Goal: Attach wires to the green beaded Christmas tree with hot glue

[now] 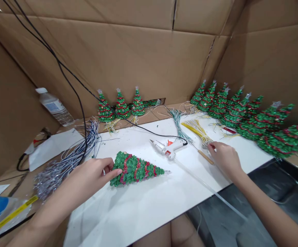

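Note:
A green tree ornament with red garlands [138,169] lies on its side on the white board [118,219], its tip pointing right. My left hand [96,173] is closed on its wide base end, the thumb on top. Over at the right, my right hand [223,156] pinches the end of a bundle of yellow and white wires [196,132]. Just left of that hand is a wooden-handled tool [202,153]. Between my hands rests a white glue gun [168,148] with a long clear glue stick.
Several trees stand at the right [238,113], others at the back [121,104]. Green wires [179,125] lie behind the glue gun. At left are blue and white wires [69,154] and a bottle [55,106]. A black cable [80,103] hangs across.

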`<action>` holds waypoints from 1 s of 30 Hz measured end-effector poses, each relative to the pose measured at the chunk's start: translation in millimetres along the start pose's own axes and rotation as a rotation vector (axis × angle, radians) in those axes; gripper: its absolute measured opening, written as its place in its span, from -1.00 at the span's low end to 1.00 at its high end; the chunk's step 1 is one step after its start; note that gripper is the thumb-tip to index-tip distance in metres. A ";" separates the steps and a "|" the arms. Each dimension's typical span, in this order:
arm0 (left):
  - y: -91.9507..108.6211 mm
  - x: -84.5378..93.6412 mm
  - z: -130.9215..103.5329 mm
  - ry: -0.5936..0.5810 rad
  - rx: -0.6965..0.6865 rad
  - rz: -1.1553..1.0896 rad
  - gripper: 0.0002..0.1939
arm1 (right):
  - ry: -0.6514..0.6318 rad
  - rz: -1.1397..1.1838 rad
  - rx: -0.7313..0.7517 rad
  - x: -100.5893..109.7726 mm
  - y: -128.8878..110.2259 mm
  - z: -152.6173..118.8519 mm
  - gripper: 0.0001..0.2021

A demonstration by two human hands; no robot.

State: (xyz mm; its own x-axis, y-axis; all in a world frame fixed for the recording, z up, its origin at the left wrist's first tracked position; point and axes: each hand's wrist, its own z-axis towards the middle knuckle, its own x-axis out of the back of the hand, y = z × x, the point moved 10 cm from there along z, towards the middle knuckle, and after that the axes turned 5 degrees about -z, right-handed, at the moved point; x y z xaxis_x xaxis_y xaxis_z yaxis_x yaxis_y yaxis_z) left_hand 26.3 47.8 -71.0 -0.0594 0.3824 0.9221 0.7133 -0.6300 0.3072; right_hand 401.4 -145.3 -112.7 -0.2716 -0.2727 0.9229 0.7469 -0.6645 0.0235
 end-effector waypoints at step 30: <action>-5.0 -25.4 21.6 -0.159 -0.054 -0.672 -0.59 | 0.178 0.255 0.011 94.4 8.7 -11.7 -0.72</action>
State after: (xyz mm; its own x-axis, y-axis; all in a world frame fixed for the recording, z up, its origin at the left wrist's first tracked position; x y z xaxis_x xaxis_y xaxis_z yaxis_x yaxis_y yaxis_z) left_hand 39.3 55.9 -101.0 -0.3707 0.7933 0.4830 0.5214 -0.2526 0.8151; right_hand 375.2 -185.0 -29.9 -0.1761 -0.5474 0.8182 0.8108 -0.5520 -0.1948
